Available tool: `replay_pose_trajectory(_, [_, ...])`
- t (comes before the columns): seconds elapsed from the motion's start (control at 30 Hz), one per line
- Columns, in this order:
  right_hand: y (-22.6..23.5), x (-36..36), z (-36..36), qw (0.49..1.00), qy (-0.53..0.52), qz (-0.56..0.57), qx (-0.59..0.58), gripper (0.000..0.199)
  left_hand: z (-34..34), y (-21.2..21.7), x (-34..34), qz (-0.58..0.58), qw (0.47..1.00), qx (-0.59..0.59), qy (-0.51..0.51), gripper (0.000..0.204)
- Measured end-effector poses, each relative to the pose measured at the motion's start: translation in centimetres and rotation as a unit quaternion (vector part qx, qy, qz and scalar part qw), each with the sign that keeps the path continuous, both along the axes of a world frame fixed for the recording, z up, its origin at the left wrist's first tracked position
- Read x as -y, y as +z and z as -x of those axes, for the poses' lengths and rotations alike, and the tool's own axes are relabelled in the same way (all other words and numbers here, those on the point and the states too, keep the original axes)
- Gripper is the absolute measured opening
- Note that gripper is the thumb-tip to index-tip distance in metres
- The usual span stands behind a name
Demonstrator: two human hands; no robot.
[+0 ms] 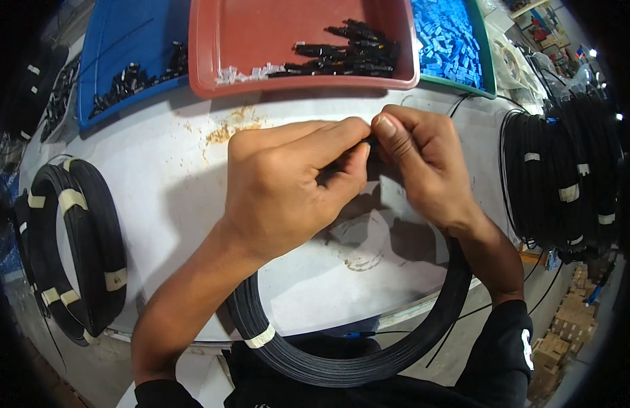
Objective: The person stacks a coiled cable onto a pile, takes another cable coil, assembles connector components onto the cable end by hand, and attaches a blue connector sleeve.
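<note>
My left hand (288,170) and my right hand (424,160) meet above the middle of the white table. Both are closed in a pinch, thumbs against bent fingers. Something small and dark shows between them, mostly hidden by the fingers, and I cannot make out what it is. Below my hands lies a coil of black cable (349,367), tied with pale tape (260,336). It rests at the table's near edge and reaches over it toward my body. A thin cable with a blue connector (356,334) runs inside the lower part of the coil.
A red tray (260,34) at the back holds black connector parts (349,51) and small white pieces. Beside it stand a blue tray (135,41) with black pieces and a green tray (490,68) of blue clips. Taped cable coils lie left (104,238) and right (560,170).
</note>
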State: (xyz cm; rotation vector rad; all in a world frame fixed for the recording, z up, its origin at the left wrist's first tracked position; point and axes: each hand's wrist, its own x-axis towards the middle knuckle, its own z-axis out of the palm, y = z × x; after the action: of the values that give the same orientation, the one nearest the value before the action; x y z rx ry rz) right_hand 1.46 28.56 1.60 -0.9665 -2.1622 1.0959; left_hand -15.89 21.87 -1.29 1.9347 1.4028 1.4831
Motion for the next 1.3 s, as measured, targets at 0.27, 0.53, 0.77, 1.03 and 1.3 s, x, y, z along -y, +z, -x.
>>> replay_pose_trajectory(0.27, [-1.3,-0.8,-0.7,0.995,0.05,-0.045,-0.076,0.023,0.1,0.0,0.0,0.054,0.996,0.069,-0.018,0.017])
replay_pose_trajectory(0.53, [-2.0,-1.1,-1.1,0.914,0.017,-0.404,-0.019,0.023,0.8,-0.1,-0.6,0.189,0.965,0.173,-0.062,0.018])
replay_pose_trajectory(0.77, [-2.0,-1.0,-0.8,0.883,0.061,-0.464,-0.035,0.031,0.2,0.4,-0.3,0.17,0.983,0.067,0.032,0.012])
replay_pose_trajectory(1.03, [-2.1,0.1,0.3,0.905,0.004,-0.425,-0.02,0.021,-0.7,0.3,-1.3,-0.04,0.992,-0.045,0.11,0.005])
replay_pose_trajectory(1.3, [1.2,-1.1,-0.8,0.979,0.026,0.201,-0.022,0.022,0.1,0.9,-1.0,-0.254,0.919,-0.295,0.063,0.024])
